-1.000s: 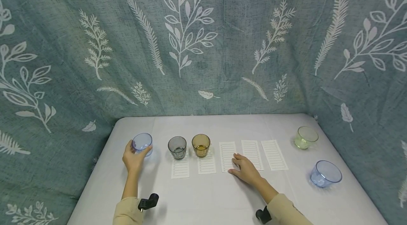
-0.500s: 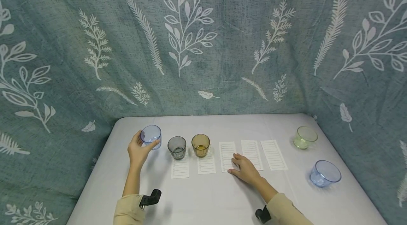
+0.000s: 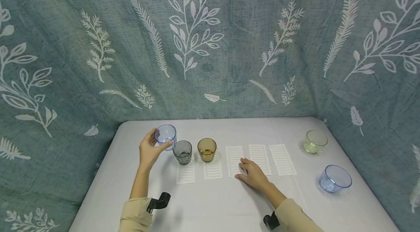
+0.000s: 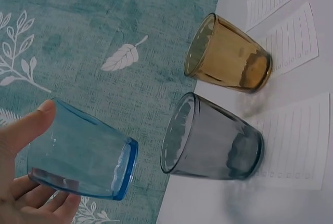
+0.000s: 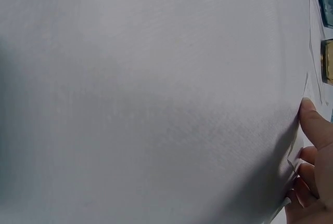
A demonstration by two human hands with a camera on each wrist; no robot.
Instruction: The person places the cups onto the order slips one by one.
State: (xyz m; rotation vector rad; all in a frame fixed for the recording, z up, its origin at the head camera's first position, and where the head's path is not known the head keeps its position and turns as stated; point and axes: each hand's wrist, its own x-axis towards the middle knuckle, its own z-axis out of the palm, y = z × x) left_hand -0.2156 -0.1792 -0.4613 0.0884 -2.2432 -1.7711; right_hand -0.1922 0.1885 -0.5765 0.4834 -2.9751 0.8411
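Observation:
My left hand (image 3: pixel 150 152) grips a clear blue glass (image 4: pixel 88 151) between thumb and fingers. It holds the glass up off the table, just left of and behind the grey glass (image 3: pixel 182 152). That grey glass stands upright at the top of a lined paper slip (image 3: pixel 186 175). Beside it an amber glass (image 3: pixel 207 150) stands on another lined slip (image 3: pixel 213 170). My right hand (image 3: pixel 253 175) rests at the middle slip (image 3: pixel 234 159), its fingers relaxed and touching the paper. In the right wrist view the thumb (image 5: pixel 312 122) lies at a slip's edge.
Two further lined slips, one of them the far slip (image 3: pixel 283 160), lie to the right of my right hand. A green glass (image 3: pixel 315 142) and a second blue glass (image 3: pixel 335 180) stand at the right side of the white table (image 3: pixel 210 210). A leaf-patterned curtain (image 3: pixel 210 42) hangs behind.
My left hand has lifted the blue glass and carried it rightward and back, from the left side of the table to near the grey glass. The right hand stays put.

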